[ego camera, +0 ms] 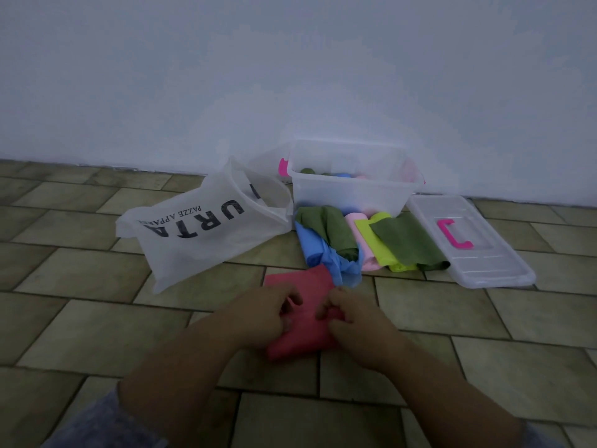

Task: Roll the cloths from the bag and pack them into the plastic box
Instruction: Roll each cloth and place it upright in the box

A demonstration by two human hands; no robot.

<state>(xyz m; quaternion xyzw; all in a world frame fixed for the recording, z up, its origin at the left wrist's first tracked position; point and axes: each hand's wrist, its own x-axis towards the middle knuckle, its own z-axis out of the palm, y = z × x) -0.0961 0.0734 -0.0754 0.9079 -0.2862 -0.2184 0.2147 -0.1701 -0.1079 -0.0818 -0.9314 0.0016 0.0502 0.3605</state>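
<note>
A red cloth lies on the tiled floor in front of me, partly rolled at its near end. My left hand and my right hand both grip that rolled end, fingers curled into the fabric. Beyond it lie several loose cloths: blue, dark green, pink, lime and another dark green. Behind them, against the wall, the clear plastic box stands open with a few rolled cloths inside. To the left the white bag lies on its side, its mouth facing the box.
The box's clear lid, with a pink handle, lies flat on the floor right of the cloths. A white wall runs close behind the box. Bare floor tiles extend left and right of my arms.
</note>
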